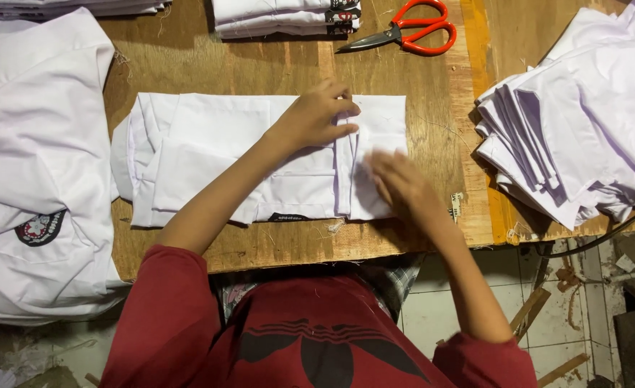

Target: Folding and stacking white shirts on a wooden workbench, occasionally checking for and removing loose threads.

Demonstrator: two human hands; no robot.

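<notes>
White shirt pressed flat under two hands on workshop table

White shirt (260, 154), folded into a long rectangle, lies across the middle of a bare plywood table (274, 68), directly in front of a person in a dark red top. The left hand (316, 115) rests on the upper part of the fold, its fingers curled and pinching a vertical crease in the cloth. The right hand (396, 183) lies just beside it on the shirt's right end, fingers stretched fairly flat on the fabric; it is blurred, so the exact grip cannot be told. Orange-handled scissors (407, 32) lie shut on the far side of the table, next to a small stack of folded white garments (285, 16). A fanned pile of white cloth pieces (583, 122) sits at the table's right edge, well apart from the hands. At the left, unfolded white shirts with a round dark badge (41, 228) hang over the table's edge
</notes>
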